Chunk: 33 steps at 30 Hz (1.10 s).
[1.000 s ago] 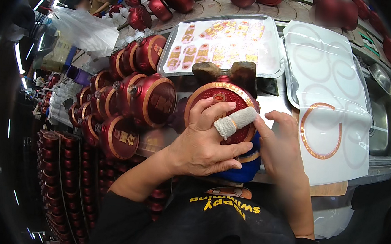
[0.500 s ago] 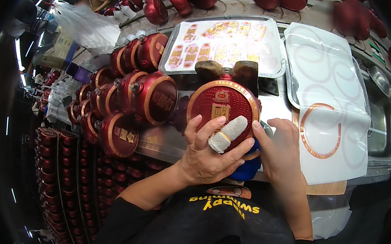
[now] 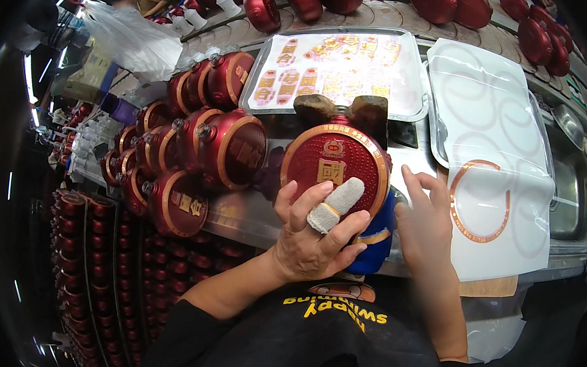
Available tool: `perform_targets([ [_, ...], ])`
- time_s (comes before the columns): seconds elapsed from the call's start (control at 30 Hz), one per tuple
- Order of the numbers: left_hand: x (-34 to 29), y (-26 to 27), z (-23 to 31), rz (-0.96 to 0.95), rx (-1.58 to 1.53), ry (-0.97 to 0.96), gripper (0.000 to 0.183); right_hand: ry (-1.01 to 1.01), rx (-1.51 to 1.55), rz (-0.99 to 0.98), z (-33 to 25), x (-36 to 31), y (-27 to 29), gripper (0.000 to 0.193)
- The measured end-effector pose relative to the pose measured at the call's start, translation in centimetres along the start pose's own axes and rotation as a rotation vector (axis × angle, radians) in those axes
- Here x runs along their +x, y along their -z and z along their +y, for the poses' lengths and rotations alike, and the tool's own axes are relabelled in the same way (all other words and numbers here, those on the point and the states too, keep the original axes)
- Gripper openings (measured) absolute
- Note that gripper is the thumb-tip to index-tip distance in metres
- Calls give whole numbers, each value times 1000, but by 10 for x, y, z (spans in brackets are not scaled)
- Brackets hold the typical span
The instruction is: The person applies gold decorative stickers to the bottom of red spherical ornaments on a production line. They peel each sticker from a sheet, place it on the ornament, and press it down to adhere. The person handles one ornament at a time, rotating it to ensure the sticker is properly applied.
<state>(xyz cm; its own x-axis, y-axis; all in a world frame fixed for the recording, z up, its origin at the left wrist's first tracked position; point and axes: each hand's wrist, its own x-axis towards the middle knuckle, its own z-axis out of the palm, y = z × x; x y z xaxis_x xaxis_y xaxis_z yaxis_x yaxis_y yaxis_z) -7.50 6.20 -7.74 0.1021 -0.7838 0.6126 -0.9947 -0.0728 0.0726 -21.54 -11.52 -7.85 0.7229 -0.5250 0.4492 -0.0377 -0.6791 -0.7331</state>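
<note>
A round, flat red bottle [image 3: 303, 150] with a gold-orange rim band and raised gold lettering faces me, its neck between two dark blocks of a holder [image 3: 368, 113]. My left hand [image 3: 312, 247] has its fingers spread over the lower part of the bottle's face. One of those fingers wears a grey-white knitted finger cover [image 3: 337, 204]. Right of the bottle, my right hand [image 3: 426, 228] is raised, apart from it, with fingers parted and nothing visible in them; it is partly blurred. Blue cloth [image 3: 370, 258] lies under the bottle.
Similar red bottles [image 3: 231, 147] are grouped at the left. Behind stands a metal tray [image 3: 249, 90] with a sheet of gold-red decals [image 3: 288, 79]. At right, a white sheet [image 3: 494, 261] carries a C-shaped orange decal strip [image 3: 452, 203], beside a metal sink [image 3: 574, 205]. More red bottles [image 3: 432, 1] line a conveyor.
My right hand has come off the bottle's right rim and moved slightly right. My left hand stays on the bottle's face, slightly lower. Bottles on the conveyor behind have shifted right.
</note>
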Motion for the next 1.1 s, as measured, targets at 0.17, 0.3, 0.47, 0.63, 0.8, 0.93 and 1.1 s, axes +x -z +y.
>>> perform_targets([
  [0.17,-1,0,0,25,-11,12,50,-236,406,-74,8,15,-22,55],
  [0.3,-2,0,0,27,-8,33,48,-326,459,-117,15,18,-29,56],
  [0.47,-3,-1,-1,34,-16,38,46,-347,526,-126,14,18,-24,53],
  [0.63,-4,-1,0,43,-17,46,46,-281,423,-147,11,20,-22,50],
  [0.8,-3,0,0,37,-21,50,45,-338,524,-167,11,21,-20,51],
  [0.93,-2,2,-1,10,-12,11,52,-354,525,-152,11,22,-21,51],
  [1.1,-2,2,-2,14,-8,6,52,-307,437,-182,12,23,-21,51],
])
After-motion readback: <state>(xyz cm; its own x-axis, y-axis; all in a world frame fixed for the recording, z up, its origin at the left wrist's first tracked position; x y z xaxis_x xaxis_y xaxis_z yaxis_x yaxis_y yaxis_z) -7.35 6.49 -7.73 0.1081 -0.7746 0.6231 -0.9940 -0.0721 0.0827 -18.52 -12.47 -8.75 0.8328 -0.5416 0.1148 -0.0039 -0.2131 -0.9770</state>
